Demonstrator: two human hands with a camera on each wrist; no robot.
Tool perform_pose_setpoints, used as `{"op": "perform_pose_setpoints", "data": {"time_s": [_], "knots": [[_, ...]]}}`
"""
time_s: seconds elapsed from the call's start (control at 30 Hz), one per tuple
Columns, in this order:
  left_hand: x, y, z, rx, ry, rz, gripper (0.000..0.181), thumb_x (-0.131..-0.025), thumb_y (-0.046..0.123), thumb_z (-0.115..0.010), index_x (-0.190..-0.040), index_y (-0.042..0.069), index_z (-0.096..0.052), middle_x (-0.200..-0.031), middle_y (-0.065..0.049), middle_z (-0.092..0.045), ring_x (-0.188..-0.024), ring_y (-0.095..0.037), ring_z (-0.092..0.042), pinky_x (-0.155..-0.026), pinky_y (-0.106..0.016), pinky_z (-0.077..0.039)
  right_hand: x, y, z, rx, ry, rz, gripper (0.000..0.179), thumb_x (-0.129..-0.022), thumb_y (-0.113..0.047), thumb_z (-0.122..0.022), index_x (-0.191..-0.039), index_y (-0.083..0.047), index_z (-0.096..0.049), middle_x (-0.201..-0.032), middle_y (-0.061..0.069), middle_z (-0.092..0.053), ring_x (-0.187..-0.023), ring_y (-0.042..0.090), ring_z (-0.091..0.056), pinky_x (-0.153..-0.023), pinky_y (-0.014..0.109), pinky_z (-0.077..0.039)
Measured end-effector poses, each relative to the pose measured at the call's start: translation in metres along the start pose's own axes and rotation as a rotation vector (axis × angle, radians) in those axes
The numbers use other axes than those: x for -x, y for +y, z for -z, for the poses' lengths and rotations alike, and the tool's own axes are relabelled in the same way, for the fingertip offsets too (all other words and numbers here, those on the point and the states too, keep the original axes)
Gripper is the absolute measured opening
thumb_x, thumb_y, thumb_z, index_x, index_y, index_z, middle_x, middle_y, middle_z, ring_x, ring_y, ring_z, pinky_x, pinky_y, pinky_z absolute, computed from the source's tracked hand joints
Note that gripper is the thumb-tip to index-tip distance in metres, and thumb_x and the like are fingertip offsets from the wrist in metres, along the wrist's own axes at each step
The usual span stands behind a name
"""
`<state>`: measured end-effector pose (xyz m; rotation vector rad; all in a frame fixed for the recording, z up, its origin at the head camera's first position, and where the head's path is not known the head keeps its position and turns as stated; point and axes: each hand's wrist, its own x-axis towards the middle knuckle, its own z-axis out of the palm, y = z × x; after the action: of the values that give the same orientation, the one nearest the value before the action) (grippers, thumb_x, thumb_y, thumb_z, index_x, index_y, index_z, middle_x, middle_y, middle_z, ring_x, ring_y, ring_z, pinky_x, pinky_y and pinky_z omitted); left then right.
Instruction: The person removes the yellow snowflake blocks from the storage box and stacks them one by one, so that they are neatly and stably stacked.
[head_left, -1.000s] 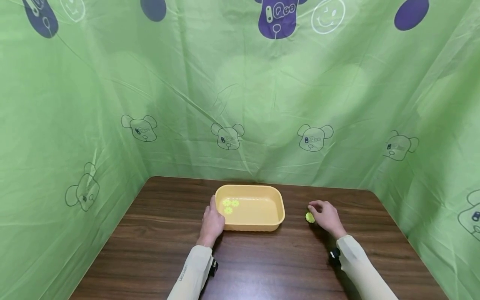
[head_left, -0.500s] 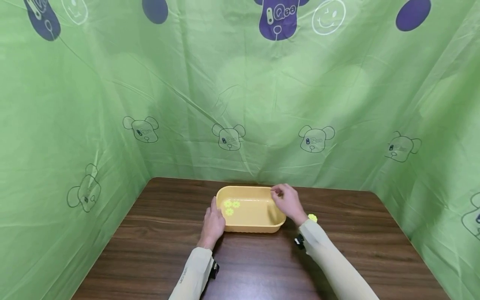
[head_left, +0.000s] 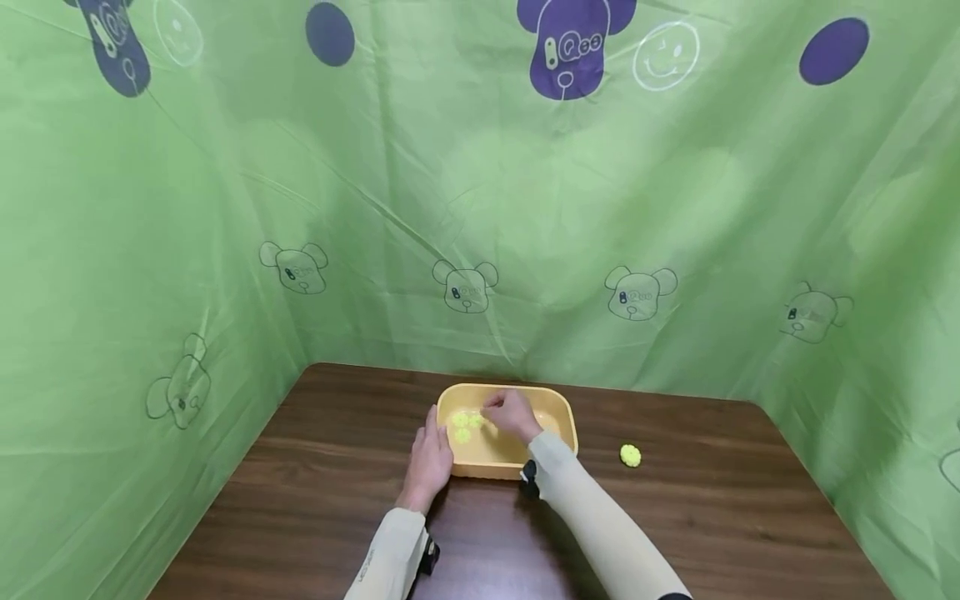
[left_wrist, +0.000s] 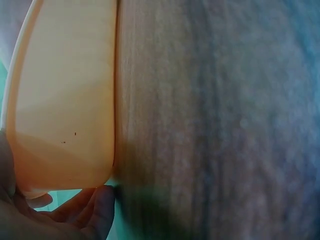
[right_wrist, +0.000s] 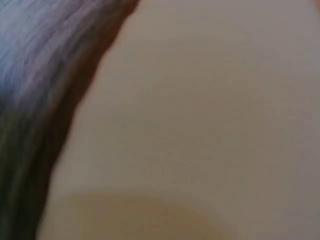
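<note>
A yellow plastic basin [head_left: 498,450] stands on the table. My left hand [head_left: 429,460] grips its left end, with fingers along the outer wall and the thumb at the rim; the left wrist view shows those fingers [left_wrist: 100,210] bent about the basin's corner. Several bright yellow flower-shaped pieces [head_left: 462,435] lie on the basin floor at the left. Inside the basin, my right hand [head_left: 513,414] has thumb and fingertips pinched together close beside these flowers, on a flower-shaped piece largely hidden by the fingers. The right wrist view is blurred and mostly filled by the pale basin wall [right_wrist: 190,110].
One more yellow flower-shaped piece [head_left: 631,455] lies on the dark wooden table [head_left: 712,483], right of the basin. A green printed curtain [head_left: 375,208] hangs behind the table and along both sides.
My right hand has moved left from beside the loose flower-shaped piece, over the basin's right rim and down among the flowers inside. My left hand stays at the basin. The head view has tilted slightly.
</note>
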<state>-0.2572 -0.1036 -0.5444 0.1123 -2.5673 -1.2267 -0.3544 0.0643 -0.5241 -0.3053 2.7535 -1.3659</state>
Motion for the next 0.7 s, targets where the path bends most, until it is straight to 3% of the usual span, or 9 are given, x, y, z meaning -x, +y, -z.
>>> {"op": "perform_pose_setpoints", "data": {"time_s": [0.17,0.37,0.53,0.7], "knots": [[0.001,-0.002,-0.003,0.01,0.014,-0.02,0.051,-0.107,0.013,-0.04,-0.155,-0.003,-0.033,-0.118,-0.035,-0.058,-0.111,-0.05,-0.06,-0.096,-0.061,-0.048,0.002,0.0,-0.013,0.065,-0.07,0.033,0.025,-0.083,-0.014,-0.079,-0.104,0.0,-0.075,-0.105,0.015,-0.074,-0.08,0.021,-0.069,-0.072,0.03,-0.055],[0.001,-0.002,-0.002,0.013,0.024,-0.011,0.05,-0.107,0.012,-0.039,-0.155,-0.002,-0.033,-0.118,-0.035,-0.058,-0.112,-0.051,-0.059,-0.096,-0.061,-0.048,-0.001,-0.007,-0.014,0.232,-0.1,0.12,0.024,-0.081,-0.012,-0.081,-0.102,-0.001,-0.074,-0.113,0.015,-0.073,-0.1,0.031,-0.068,-0.089,0.039,-0.054],[0.005,-0.002,-0.001,0.015,0.02,-0.018,0.049,-0.107,0.009,-0.04,-0.154,-0.004,-0.034,-0.118,-0.036,-0.058,-0.111,-0.051,-0.059,-0.096,-0.062,-0.048,0.001,-0.003,-0.018,0.257,-0.106,0.126,0.02,-0.079,-0.008,-0.082,-0.094,0.0,-0.072,-0.101,0.014,-0.073,-0.088,0.025,-0.065,-0.081,0.035,-0.053],[0.007,0.0,-0.001,0.019,0.025,-0.035,0.049,-0.107,0.008,-0.04,-0.154,-0.005,-0.034,-0.119,-0.036,-0.058,-0.112,-0.051,-0.059,-0.097,-0.061,-0.047,0.001,0.001,-0.019,0.29,-0.117,0.132,0.019,-0.08,-0.008,-0.082,-0.093,-0.002,-0.07,-0.099,0.012,-0.071,-0.086,0.022,-0.062,-0.081,0.035,-0.052]]}}
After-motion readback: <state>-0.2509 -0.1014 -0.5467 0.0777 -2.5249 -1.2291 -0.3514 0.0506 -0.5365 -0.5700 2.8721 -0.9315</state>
